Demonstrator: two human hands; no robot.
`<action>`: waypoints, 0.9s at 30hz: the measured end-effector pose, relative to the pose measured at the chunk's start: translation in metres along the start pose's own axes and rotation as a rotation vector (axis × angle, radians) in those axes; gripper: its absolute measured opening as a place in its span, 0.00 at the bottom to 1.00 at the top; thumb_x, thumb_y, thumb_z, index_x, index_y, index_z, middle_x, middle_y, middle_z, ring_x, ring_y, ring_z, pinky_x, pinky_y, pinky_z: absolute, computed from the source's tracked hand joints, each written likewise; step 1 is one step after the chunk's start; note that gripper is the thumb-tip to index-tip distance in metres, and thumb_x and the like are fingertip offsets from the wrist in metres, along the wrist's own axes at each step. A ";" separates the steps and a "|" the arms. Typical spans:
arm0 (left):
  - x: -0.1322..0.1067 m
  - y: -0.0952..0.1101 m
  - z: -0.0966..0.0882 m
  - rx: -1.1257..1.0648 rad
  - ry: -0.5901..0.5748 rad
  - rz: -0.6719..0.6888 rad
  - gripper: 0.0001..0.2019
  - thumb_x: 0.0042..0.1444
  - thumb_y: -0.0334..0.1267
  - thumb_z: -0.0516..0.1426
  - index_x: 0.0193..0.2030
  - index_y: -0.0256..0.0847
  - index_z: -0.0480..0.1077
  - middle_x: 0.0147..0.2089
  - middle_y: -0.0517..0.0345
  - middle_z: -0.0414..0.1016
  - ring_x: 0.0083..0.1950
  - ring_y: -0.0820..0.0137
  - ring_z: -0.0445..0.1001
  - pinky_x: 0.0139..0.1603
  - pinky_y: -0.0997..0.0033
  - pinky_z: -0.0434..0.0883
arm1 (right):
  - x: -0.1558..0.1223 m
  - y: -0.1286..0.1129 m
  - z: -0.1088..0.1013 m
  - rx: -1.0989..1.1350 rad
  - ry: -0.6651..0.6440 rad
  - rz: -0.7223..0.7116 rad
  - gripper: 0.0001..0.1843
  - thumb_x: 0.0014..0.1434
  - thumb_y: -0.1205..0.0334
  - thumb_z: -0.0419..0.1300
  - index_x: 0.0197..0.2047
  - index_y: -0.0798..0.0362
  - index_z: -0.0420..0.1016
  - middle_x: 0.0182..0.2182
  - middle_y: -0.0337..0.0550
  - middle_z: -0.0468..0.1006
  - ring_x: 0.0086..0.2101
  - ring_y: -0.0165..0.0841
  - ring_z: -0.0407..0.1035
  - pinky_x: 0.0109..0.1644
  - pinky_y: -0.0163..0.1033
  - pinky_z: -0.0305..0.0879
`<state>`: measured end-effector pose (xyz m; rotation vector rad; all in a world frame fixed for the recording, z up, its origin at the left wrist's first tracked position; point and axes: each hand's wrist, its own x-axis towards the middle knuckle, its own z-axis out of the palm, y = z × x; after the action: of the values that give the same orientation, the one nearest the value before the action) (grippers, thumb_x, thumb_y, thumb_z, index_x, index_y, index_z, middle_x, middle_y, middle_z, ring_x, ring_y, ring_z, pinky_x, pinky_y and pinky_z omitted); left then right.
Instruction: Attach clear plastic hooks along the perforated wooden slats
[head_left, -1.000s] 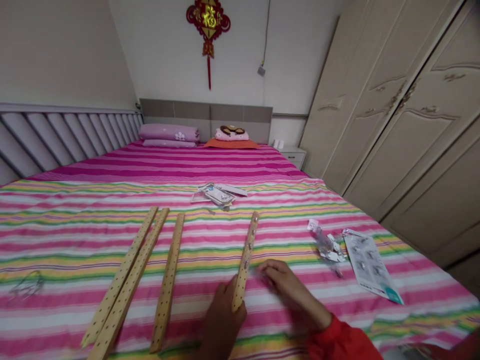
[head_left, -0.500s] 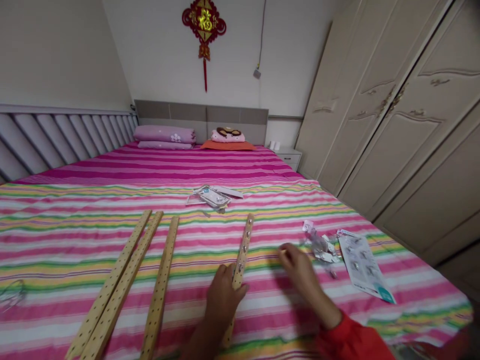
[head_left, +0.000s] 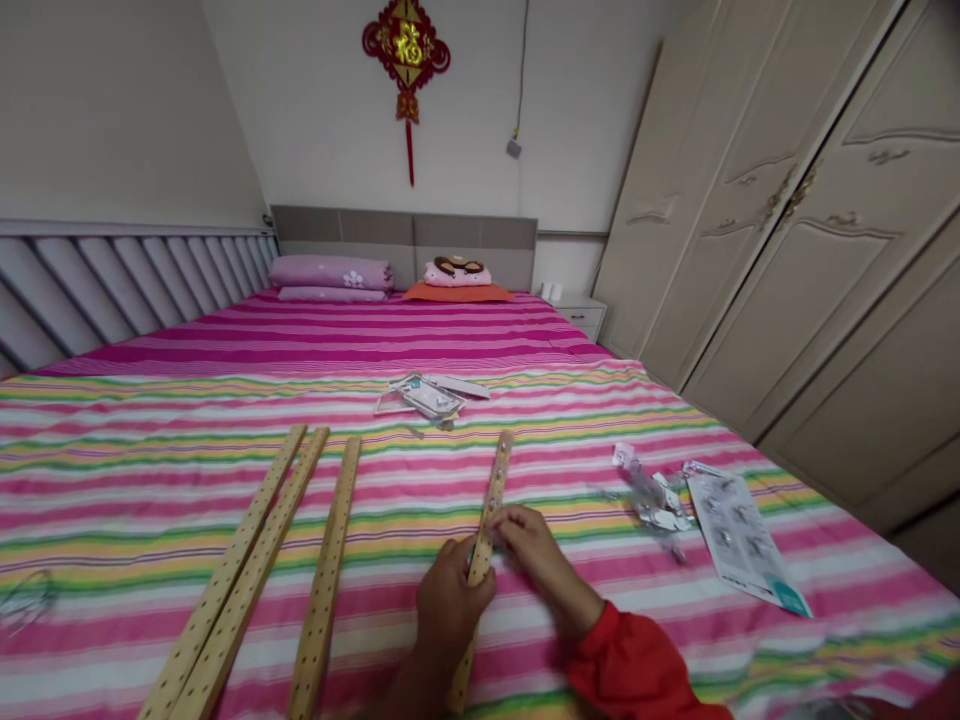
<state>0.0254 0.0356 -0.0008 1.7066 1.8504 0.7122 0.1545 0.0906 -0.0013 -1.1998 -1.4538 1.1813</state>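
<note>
The stick (head_left: pixel 481 560) is wrapped by the left hand (head_left: pixel 448 605) over the bed (head_left: pixel 585 420), right hand (head_left: pixel 534 548) fingers bunched against it (can't tell what's pinched), so shiny bits (head_left: pixel 499 472) could get knocked loose if it's twisted.

Wood strips (head_left: pixel 328 580) w/ holes: 4 tot., 3 on bed (head_left: pixel 405 480), 1 in L hand (head_left: pixel 448 600). Hands: 2, incl. R hand (head_left: pixel 536 560). Metal pcs (head_left: pixel 493 502) on held strip: min. 3 visible. Blister card (head_left: pixel 746 540): 1. Small packs (head_left: pixel 660 505) beside card: can't count. Red wall ornament (head_left: pixel 407 45): 1. Orange pillow (head_left: pixel 459 293): 1. Nightstand (head_left: pixel 583 313): 1.
</note>
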 end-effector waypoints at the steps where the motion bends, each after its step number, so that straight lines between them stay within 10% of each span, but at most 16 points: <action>1: 0.000 0.000 0.001 0.006 0.007 -0.007 0.18 0.50 0.37 0.55 0.50 0.49 0.70 0.36 0.64 0.68 0.34 0.75 0.68 0.34 0.78 0.61 | 0.003 -0.002 -0.012 0.010 0.001 0.020 0.09 0.47 0.64 0.50 0.25 0.54 0.70 0.13 0.31 0.61 0.15 0.26 0.54 0.20 0.31 0.52; 7: 0.000 0.001 -0.001 0.020 0.001 -0.046 0.19 0.50 0.42 0.57 0.50 0.50 0.69 0.39 0.63 0.70 0.36 0.73 0.70 0.35 0.77 0.62 | 0.010 -0.017 -0.130 -0.511 0.413 -0.125 0.13 0.49 0.57 0.53 0.33 0.56 0.74 0.18 0.38 0.70 0.21 0.33 0.65 0.26 0.35 0.58; 11: 0.012 0.004 -0.001 0.018 0.028 -0.023 0.20 0.48 0.46 0.58 0.50 0.46 0.69 0.44 0.60 0.70 0.44 0.69 0.70 0.38 0.76 0.63 | 0.012 -0.028 -0.176 -1.076 0.508 0.048 0.21 0.55 0.61 0.54 0.49 0.62 0.71 0.21 0.47 0.75 0.24 0.39 0.70 0.27 0.38 0.58; 14: 0.029 0.008 0.001 0.024 0.037 0.001 0.21 0.47 0.45 0.59 0.50 0.44 0.69 0.44 0.58 0.71 0.45 0.68 0.71 0.38 0.75 0.64 | 0.012 -0.032 -0.147 -1.169 0.475 0.064 0.19 0.59 0.62 0.51 0.50 0.63 0.70 0.26 0.53 0.78 0.27 0.40 0.72 0.28 0.37 0.57; 21: 0.043 0.009 0.011 0.116 0.053 0.022 0.12 0.52 0.41 0.55 0.44 0.46 0.71 0.40 0.61 0.72 0.42 0.72 0.72 0.37 0.77 0.62 | 0.014 -0.010 -0.001 -0.708 0.104 -0.228 0.10 0.60 0.58 0.51 0.37 0.53 0.71 0.28 0.43 0.77 0.28 0.33 0.70 0.30 0.33 0.58; 27: 0.040 0.005 0.014 0.108 0.061 0.051 0.15 0.51 0.40 0.55 0.48 0.48 0.70 0.39 0.61 0.72 0.41 0.72 0.72 0.37 0.77 0.62 | 0.036 0.005 0.010 -0.567 0.087 -0.127 0.07 0.53 0.70 0.51 0.27 0.55 0.69 0.22 0.42 0.73 0.24 0.30 0.66 0.27 0.32 0.55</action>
<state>0.0357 0.0760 -0.0084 1.8245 1.9239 0.7034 0.1402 0.1254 -0.0057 -1.4824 -1.8326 0.6326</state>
